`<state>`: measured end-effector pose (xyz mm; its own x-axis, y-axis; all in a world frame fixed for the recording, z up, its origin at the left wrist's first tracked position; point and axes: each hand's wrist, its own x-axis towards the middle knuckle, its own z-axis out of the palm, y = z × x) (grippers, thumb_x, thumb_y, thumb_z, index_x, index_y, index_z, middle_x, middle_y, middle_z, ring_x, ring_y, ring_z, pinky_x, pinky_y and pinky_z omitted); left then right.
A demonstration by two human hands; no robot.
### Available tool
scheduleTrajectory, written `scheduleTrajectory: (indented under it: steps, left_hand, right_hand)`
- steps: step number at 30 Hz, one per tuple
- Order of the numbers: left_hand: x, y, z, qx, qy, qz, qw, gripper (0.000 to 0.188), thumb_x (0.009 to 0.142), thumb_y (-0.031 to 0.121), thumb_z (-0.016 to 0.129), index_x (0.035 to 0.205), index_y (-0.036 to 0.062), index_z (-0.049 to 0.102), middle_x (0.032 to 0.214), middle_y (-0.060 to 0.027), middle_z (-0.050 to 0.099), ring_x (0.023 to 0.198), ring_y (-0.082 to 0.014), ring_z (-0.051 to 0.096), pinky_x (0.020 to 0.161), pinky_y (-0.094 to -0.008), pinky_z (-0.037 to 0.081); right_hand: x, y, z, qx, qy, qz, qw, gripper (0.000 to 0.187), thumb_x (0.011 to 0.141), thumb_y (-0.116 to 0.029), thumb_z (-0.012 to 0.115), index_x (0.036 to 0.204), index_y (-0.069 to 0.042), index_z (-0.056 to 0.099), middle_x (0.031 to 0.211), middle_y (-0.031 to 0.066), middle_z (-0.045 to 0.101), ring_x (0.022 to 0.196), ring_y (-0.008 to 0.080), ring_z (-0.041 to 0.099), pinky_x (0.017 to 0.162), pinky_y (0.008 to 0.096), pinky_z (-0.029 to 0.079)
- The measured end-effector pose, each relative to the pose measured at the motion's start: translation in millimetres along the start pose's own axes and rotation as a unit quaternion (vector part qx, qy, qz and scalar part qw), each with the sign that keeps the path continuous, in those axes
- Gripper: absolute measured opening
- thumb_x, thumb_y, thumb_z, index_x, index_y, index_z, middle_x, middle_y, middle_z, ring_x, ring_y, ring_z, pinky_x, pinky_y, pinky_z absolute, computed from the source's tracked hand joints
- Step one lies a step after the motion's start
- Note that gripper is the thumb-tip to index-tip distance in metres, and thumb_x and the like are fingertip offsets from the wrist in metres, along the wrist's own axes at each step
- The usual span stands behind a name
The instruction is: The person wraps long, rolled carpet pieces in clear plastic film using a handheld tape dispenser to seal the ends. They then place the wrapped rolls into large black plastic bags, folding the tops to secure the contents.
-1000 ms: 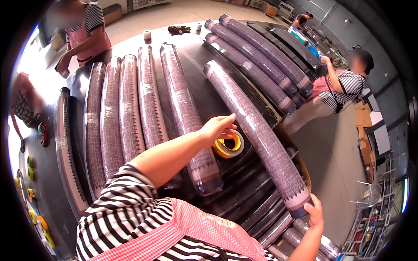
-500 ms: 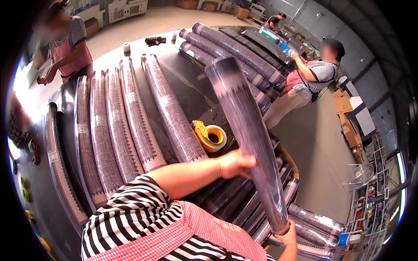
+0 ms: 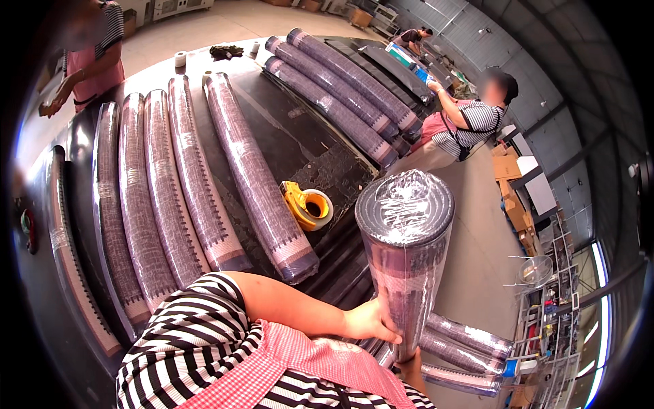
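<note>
Upright in front of me stands a rolled rug (image 3: pixel 409 266) in clear plastic film, its wrapped round end tilted up toward me. My left hand (image 3: pixel 373 320) presses on its left side low down, the thumb and fingers closed against the film. Below it, my right hand (image 3: pixel 411 371) grips the roll near its bottom end; part of that hand is hidden. A yellow tape dispenser (image 3: pixel 294 203) with a wide tape roll lies on the dark table (image 3: pixel 320 160), left of the rug I hold. Beside the dispenser lies another wrapped rug roll (image 3: pixel 255 177).
Several wrapped rug rolls (image 3: pixel 163 191) lie side by side on the table's left, others (image 3: pixel 334 88) at its far side. More rolls (image 3: pixel 470 347) lie low at right. One co-worker (image 3: pixel 463 123) stands at the right, another (image 3: pixel 95 61) at the far left. Metal shelving (image 3: pixel 545 320) lines the right.
The held rug has tipped, so its upper end now faces me and sits lower. Both my hands have moved down with it. The whole view has shifted slightly.
</note>
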<state>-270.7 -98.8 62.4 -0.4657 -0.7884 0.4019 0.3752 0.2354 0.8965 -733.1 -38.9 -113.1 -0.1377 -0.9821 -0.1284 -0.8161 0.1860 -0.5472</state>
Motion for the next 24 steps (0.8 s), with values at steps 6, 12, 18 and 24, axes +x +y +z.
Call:
scheduleTrajectory:
  steps: [6,12,18,24]
  left_hand:
    - [13.7,16.6,-47.0,-0.125,0.064,0.006,0.990,0.065,0.081,0.022,0.083,0.133,0.0003,0.053,0.124,-0.0095,0.064,0.115,-0.0207,0.058,0.103,-0.0387,0.046]
    - [60.9,36.5,-212.9,-0.093,0.311,-0.061,0.944,0.078,0.090,0.057,0.065,0.137,0.0068,0.028,0.131,-0.0139,0.054,0.113,-0.0264,0.060,0.093,-0.0500,0.052]
    - [60.9,52.9,-378.3,0.005,0.581,-0.032,0.813,0.102,0.088,0.039,0.075,0.158,0.0144,0.006,0.106,-0.0116,0.060,0.071,-0.0174,0.060,0.069,-0.0365,0.055]
    - [30.7,55.0,-388.7,0.500,0.479,-0.280,0.665,0.067,0.081,0.059,0.070,0.140,0.0294,0.057,0.161,-0.0258,0.016,0.146,-0.0428,0.028,0.117,-0.0562,0.025]
  right_hand:
    - [17.0,-15.7,-19.9,-0.050,-0.092,-0.016,0.994,0.110,0.042,-0.002,0.096,0.138,-0.015,0.045,0.120,0.0064,0.064,0.113,0.0223,0.060,0.092,0.0403,0.052]
    - [61.4,-196.7,-44.5,0.249,-0.116,-0.062,0.959,0.099,0.052,0.002,0.088,0.141,-0.001,0.045,0.130,0.0094,0.058,0.118,0.0223,0.057,0.102,0.0366,0.047]
    - [108.2,-417.7,-20.4,0.307,-0.209,-0.272,0.888,0.082,0.069,-0.022,0.087,0.138,0.002,0.048,0.130,0.0107,0.059,0.121,0.0211,0.056,0.106,0.0365,0.041]
    - [103.1,-522.1,72.1,0.062,-0.144,-0.326,0.932,0.076,0.066,-0.036,0.088,0.126,-0.002,0.056,0.118,0.0172,0.063,0.110,0.0301,0.062,0.095,0.0392,0.050]
